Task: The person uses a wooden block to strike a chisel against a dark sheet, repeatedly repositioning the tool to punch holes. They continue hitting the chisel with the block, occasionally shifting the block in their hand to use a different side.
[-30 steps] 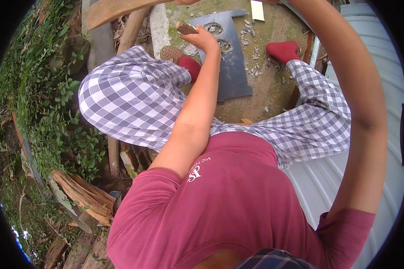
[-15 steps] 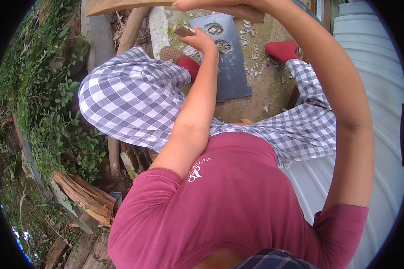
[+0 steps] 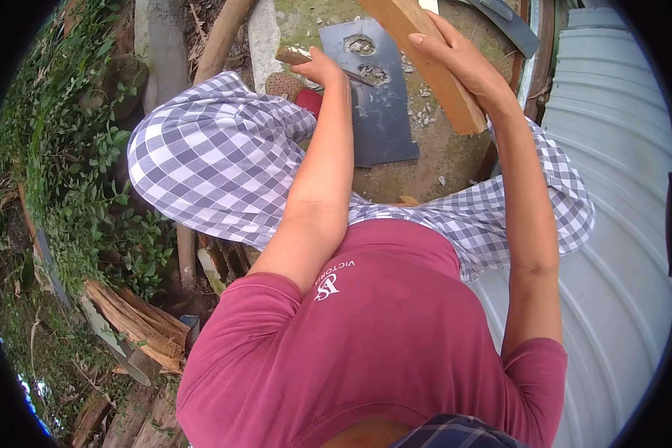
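Left hand (image 3: 322, 69): fingers are closed around the chisel-like tool (image 3: 293, 55); the handle end comes out on the outer side, and the thin blade goes toward the lower opening (image 3: 374, 74).
Right hand (image 3: 467, 69): it pinches the wooden beam (image 3: 430, 69), thumb on the upper face, the other fingers at the far side; the beam is held slanting, apart from the left hand.
Blade tip: near the edge of the lower opening; whether it presses on the material, I cannot tell.
Dark sheet (image 3: 384, 123): it lies flat on the mossy ground (image 3: 444, 163), between the legs, below both hands.
Upper opening (image 3: 361, 45): seems broken through, with a ragged rim; grey bits show inside.
Lower opening: also seems broken through, and its rim is rough too.
Chips (image 3: 423, 116): many small grey pieces are scattered beside the sheet, so I judge that a good part of the cutting is done.
Uncut part: the near half of the sheet is whole, with only pale scratches on its surface.
Left over, by my judgement: both rims look uneven, not trimmed smooth; whether they are meant to be smooth, the view does not show.
Around: a split log (image 3: 138, 321) and green plants (image 3: 89, 187) at left, ribbed metal sheeting (image 3: 612, 157) at right.
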The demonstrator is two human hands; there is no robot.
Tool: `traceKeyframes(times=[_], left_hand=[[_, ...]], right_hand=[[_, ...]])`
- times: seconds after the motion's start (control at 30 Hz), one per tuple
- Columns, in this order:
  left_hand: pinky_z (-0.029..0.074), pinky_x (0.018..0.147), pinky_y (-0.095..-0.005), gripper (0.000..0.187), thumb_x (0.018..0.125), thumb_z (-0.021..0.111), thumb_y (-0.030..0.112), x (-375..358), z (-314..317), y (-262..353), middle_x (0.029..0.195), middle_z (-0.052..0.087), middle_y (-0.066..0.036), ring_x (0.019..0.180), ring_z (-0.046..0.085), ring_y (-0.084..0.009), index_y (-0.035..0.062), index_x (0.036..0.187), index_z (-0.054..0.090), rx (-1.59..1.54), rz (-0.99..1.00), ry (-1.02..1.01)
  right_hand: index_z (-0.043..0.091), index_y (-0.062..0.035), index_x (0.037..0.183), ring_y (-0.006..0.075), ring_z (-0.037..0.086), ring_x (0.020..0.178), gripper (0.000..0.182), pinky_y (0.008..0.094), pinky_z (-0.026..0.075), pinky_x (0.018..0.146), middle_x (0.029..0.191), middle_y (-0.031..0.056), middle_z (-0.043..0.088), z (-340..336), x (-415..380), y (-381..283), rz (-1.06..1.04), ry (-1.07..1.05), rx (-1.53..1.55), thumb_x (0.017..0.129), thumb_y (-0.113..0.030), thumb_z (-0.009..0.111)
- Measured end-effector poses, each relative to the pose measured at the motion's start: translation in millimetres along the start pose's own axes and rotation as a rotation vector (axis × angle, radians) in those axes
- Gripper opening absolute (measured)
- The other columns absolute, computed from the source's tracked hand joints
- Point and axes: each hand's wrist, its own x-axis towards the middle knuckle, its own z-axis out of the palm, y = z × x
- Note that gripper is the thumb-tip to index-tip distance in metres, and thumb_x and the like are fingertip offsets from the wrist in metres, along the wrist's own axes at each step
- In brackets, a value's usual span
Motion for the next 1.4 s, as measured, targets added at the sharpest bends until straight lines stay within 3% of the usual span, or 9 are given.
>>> traceKeyframes(times=[0.17,0.3,0.37,0.47,0.7,0.77,0.87,1.1,1.4], left_hand=[[0.047,0.082,-0.041,0.051,0.081,0.052,0.013,15,-3,-1,0.121,0.045,-0.022,0.099,0.054,-0.0322,-0.0053,0.124,0.031,-0.26,-0.277,0.077],[0.049,0.07,-0.0363,0.049,0.082,0.053,0.014,17,7,-11,0.113,0.049,-0.016,0.09,0.056,-0.0256,-0.0032,0.123,0.032,-0.189,-0.09,-0.028],[0.047,0.064,-0.0321,0.047,0.083,0.058,0.016,2,15,7,0.101,0.051,-0.011,0.081,0.054,-0.0182,-0.0015,0.119,0.036,-0.293,-0.076,-0.241],[0.044,0.06,-0.0297,0.046,0.082,0.064,0.019,-18,23,24,0.092,0.052,-0.009,0.074,0.051,-0.0133,-0.0007,0.116,0.039,-0.284,0.047,-0.43],[0.043,0.079,-0.0379,0.045,0.082,0.069,0.022,-74,23,4,0.096,0.055,-0.014,0.087,0.053,-0.0259,-0.0024,0.108,0.042,0.055,0.456,-0.487],[0.041,0.082,-0.0404,0.043,0.083,0.066,0.022,-85,22,2,0.097,0.052,-0.016,0.09,0.051,-0.029,-0.0013,0.109,0.041,0.183,0.492,-0.548],[0.04,0.084,-0.0407,0.042,0.082,0.064,0.017,-98,26,-5,0.102,0.048,-0.018,0.094,0.048,-0.0328,0.0002,0.113,0.04,0.25,0.75,-0.621],[0.04,0.083,-0.045,0.045,0.071,0.067,0.006,-122,29,-32,0.101,0.048,-0.019,0.095,0.048,-0.0386,0.0071,0.11,0.046,0.321,0.933,-0.928],[0.041,0.083,-0.0455,0.042,0.072,0.067,0.011,-128,47,-42,0.099,0.054,-0.018,0.096,0.051,-0.0379,0.0055,0.109,0.046,0.448,0.924,-0.981]], right_hand=[[0.039,-0.0053,0.136,0.018,0.053,0.105,0.072,0.0289,0.043,0.084,0.116,0.0116,0.055,-29,-53,11,0.326,0.141,0.613,0.081,-0.047,0.06],[0.039,-0.0061,0.137,0.015,0.052,0.103,0.068,0.0268,0.041,0.085,0.118,0.0088,0.053,-33,-81,34,0.443,0.159,0.761,0.083,-0.043,0.06],[0.043,-0.01,0.134,0.0071,0.053,0.068,0.062,0.0205,0.045,0.059,0.088,0.0015,0.055,-27,-91,46,0.5,0.31,0.834,0.083,-0.042,0.061],[0.043,-0.0101,0.134,0.009,0.054,0.064,0.063,0.0217,0.046,0.058,0.084,0.0019,0.055,-20,-97,65,0.47,0.335,0.864,0.083,-0.041,0.063],[0.044,-0.0108,0.134,0.0094,0.054,0.066,0.063,0.0223,0.047,0.059,0.086,0.0022,0.055,-16,-91,47,0.509,0.358,0.887,0.083,-0.042,0.063],[0.039,-0.0059,0.137,0.0112,0.051,0.099,0.065,0.0254,0.042,0.085,0.114,0.0032,0.053,-15,-91,48,0.48,0.29,0.903,0.085,-0.038,0.059],[0.044,-0.0108,0.134,0.0094,0.055,0.07,0.063,0.0226,0.047,0.06,0.088,0.0025,0.056,-13,-93,51,0.465,0.309,0.871,0.083,-0.041,0.064],[0.053,-0.007,0.109,0.0123,0.055,0.062,0.048,0.0224,0.049,0.057,0.079,0.005,0.056,-16,-101,44,0.588,0.472,0.928,0.08,-0.043,0.067],[0.05,-0.0048,0.11,0.0154,0.056,0.066,0.053,0.0245,0.05,0.058,0.083,0.0095,0.056,-56,-134,-6,0.484,0.749,0.786,0.08,-0.045,0.066]])
